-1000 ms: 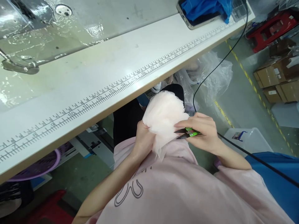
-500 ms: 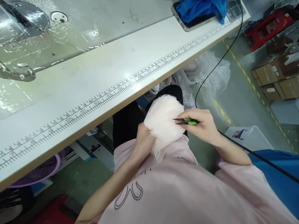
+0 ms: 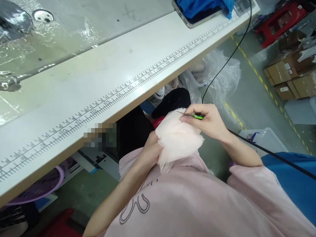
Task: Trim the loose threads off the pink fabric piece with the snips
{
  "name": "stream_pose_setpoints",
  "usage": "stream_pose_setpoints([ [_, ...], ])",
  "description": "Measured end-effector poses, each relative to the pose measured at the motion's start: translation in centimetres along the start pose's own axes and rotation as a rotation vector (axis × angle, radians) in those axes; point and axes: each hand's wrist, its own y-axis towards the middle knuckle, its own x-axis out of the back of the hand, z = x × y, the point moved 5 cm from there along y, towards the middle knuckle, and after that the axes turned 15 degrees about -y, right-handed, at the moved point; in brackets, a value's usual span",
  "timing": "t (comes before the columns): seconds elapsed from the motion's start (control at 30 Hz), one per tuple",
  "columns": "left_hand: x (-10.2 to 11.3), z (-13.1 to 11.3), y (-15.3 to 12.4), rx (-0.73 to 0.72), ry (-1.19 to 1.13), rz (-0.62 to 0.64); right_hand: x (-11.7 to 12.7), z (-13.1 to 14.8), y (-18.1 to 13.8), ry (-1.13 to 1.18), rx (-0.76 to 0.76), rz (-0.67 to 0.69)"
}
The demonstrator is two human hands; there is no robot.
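My left hand [image 3: 151, 147] grips a bunched piece of pale pink sheer fabric [image 3: 177, 138] from its left side, in front of my chest and below the table edge. My right hand [image 3: 209, 122] holds small green-handled thread snips [image 3: 191, 115], with the dark blades lying across the top edge of the fabric and pointing left. Whether the blades are apart is too small to tell.
A white sewing table [image 3: 74, 85] with a printed ruler along its edge spans the upper left. A phone [image 3: 190, 19] lies under blue cloth [image 3: 204, 6]. A black cable [image 3: 229, 59] hangs down. Clear plastic bags [image 3: 222, 75], cardboard boxes [image 3: 291, 75], and a purple basket [image 3: 37, 187] stand on the floor.
My right hand has lifted the snips from the fabric's lower right side up to its top edge. The fabric bundle has turned slightly in my left hand, and the view has shifted.
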Motion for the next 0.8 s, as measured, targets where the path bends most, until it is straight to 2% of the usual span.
stream_pose_setpoints([
  [0.17,0.1,0.1,0.1,0.019,-0.019,0.005,1.7,0.2,-0.3,-0.111,0.106,-0.118],
  [0.37,0.4,0.0,0.2,0.012,-0.025,-0.025,3.4,0.6,-2.2,-0.385,0.418,-0.067],
  [0.53,0.6,0.0,0.2,0.009,-0.032,-0.012,2.9,1.2,-4.2,-0.705,0.661,-0.162],
  [0.67,0.4,-0.1,0.1,0.009,-0.042,-0.023,2.2,1.7,-4.9,-0.846,0.711,-0.24],
  [0.8,0.0,-0.1,0.0,0.008,-0.061,-0.028,1.7,2.0,-4.9,-0.875,0.731,-0.264],
])
